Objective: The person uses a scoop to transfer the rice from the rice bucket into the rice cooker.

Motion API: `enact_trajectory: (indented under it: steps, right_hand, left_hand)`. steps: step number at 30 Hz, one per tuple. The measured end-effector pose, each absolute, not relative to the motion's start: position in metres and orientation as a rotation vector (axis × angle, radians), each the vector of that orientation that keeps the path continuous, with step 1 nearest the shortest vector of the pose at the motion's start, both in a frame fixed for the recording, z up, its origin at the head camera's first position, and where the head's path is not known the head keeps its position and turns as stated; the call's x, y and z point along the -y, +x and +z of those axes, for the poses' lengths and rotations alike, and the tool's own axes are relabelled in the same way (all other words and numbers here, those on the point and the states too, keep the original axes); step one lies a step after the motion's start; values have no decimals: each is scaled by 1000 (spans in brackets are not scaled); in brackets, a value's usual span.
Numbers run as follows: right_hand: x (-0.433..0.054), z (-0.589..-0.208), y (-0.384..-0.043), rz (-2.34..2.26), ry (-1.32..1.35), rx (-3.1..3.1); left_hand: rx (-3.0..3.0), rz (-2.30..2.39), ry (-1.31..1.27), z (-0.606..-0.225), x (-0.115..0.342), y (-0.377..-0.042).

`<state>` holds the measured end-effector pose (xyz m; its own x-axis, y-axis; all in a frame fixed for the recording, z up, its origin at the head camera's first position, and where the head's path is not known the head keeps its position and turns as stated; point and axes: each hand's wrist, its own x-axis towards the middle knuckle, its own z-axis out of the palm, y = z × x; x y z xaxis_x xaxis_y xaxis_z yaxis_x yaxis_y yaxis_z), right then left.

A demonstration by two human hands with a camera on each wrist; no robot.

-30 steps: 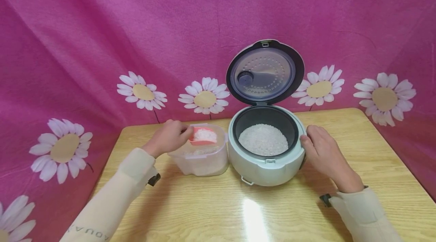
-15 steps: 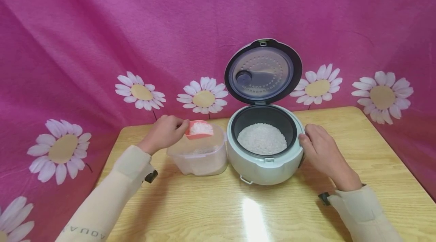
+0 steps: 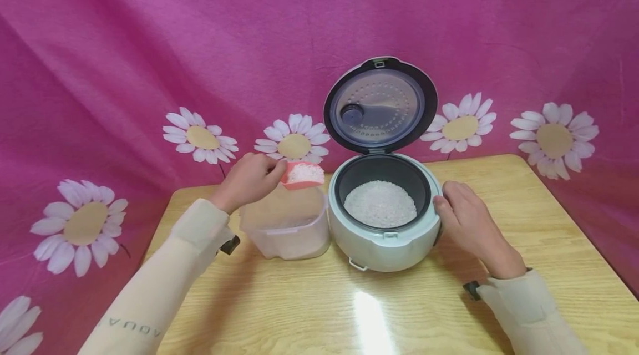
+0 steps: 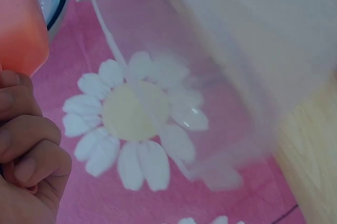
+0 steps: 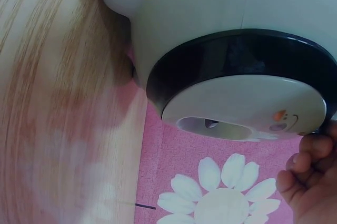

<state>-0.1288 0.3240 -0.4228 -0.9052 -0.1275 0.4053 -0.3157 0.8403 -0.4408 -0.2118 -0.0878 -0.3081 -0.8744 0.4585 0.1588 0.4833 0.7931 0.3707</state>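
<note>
My left hand (image 3: 251,180) grips the handle of a small red-orange scoop (image 3: 289,177) heaped with white rice. It is over the back of a clear plastic tub (image 3: 292,238). In the left wrist view my fingers curl below the scoop (image 4: 23,29). To the right stands a pale green rice cooker (image 3: 386,255), its lid (image 3: 381,102) raised. White rice (image 3: 380,204) lies in its dark inner pot. With the thumb near the rim, my right hand (image 3: 466,219) holds the cooker's right side. Its curled fingers (image 5: 316,148) touch the cooker's edge in the right wrist view.
Both containers stand side by side on a light wooden table (image 3: 309,305). Close behind the table hangs a pink cloth (image 3: 279,39) printed with white daisies. A small wire-like loop (image 3: 358,264) sticks out at the cooker's front base.
My left hand has lifted the rice-filled scoop from inside the tub to above its back edge, and slightly right lately. My right hand stays on the cooker. The head view shifts slightly.
</note>
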Motion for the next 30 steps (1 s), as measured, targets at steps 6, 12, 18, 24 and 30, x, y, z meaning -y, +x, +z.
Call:
enact_trajectory:
  steps: [6, 12, 18, 24, 30]
  right_hand:
    - [-324, -423, -129, 736, 327, 2664]
    - [-325, -423, -129, 729, 331, 2666]
    - [-325, -423, -129, 732, 337, 2663]
    - [-325, -423, -129, 733, 336, 2668]
    - [-325, -422, -129, 735, 324, 2683]
  left_hand:
    - [2932, -645, -802, -304, 68, -214]
    - [2939, -615, -849, -303, 49, -219]
    - [2884, -513, -943, -304, 30, -222]
    - [2884, -417, -992, -305, 13, -226]
    - [2892, -384, -1013, -306, 1, -228]
